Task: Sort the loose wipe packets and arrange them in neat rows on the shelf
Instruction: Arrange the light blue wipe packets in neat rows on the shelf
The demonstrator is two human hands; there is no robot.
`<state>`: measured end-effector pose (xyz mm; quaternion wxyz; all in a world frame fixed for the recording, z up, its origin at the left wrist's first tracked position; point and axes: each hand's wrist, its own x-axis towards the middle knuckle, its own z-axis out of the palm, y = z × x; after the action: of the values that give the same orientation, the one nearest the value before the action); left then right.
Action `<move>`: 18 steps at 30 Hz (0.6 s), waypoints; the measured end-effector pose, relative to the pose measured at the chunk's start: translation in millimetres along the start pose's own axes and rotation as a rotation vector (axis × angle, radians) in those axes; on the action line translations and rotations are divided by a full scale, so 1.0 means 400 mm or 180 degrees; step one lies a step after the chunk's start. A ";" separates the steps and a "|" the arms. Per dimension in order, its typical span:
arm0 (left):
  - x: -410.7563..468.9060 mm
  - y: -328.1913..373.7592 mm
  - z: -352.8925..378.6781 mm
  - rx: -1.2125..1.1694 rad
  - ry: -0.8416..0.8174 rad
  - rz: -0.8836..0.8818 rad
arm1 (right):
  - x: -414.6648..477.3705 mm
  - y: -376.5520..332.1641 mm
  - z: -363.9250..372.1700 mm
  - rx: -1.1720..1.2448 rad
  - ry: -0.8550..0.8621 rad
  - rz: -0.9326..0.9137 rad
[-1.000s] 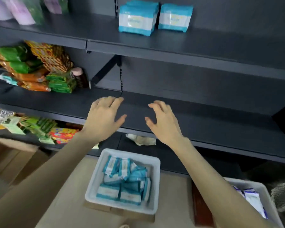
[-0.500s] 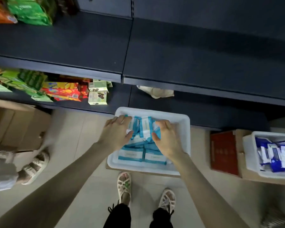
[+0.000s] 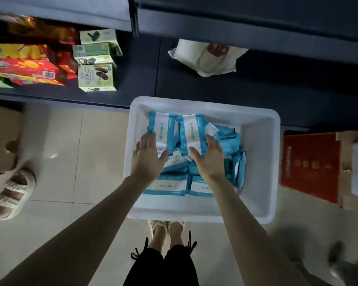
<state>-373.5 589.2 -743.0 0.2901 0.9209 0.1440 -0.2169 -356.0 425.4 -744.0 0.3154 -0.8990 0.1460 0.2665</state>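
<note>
We see the wipe packets (image 3: 166,129) wrapped in thin plastic film, smooth and faintly shiny, crimped at the sealed ends. The bin (image 3: 258,145) around them is white moulded plastic, smooth with a dull sheen. The shelf (image 3: 256,96) looks like dark painted metal, matt. The floor (image 3: 81,145) is pale tile, glossy enough to catch a spot of light. The cookie boxes (image 3: 96,77) are printed card with a slight satin finish. The red box (image 3: 310,166) is matt cardboard with raw brown edges. The bag (image 3: 205,60) is soft, creased cream cloth.
</note>
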 end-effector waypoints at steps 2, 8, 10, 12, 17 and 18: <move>0.020 -0.012 0.037 -0.0037 0.0223 -0.0058 | 0.035 0.017 0.034 0.0017 0.0140 0.0123; 0.055 -0.020 0.095 -0.0104 0.0585 -0.0317 | 0.111 0.021 0.089 -0.0152 0.0609 0.0527; 0.062 -0.010 0.095 -0.0184 0.0673 -0.0431 | 0.121 0.019 0.084 -0.0235 0.0614 0.0562; 0.063 0.001 0.089 -0.0349 0.0721 -0.0473 | 0.119 0.019 0.076 -0.0219 0.0598 0.0557; 0.044 0.028 0.058 -0.0955 0.0633 -0.0652 | 0.085 0.031 0.052 0.0792 0.0521 0.0664; 0.035 0.034 0.051 -0.1062 0.0628 -0.0705 | 0.072 0.034 0.044 0.0845 0.0464 0.0697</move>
<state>-362.5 568.4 -758.4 0.3974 0.8554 0.3059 -0.1295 -345.1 423.9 -778.8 0.3890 -0.8451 0.2993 0.2118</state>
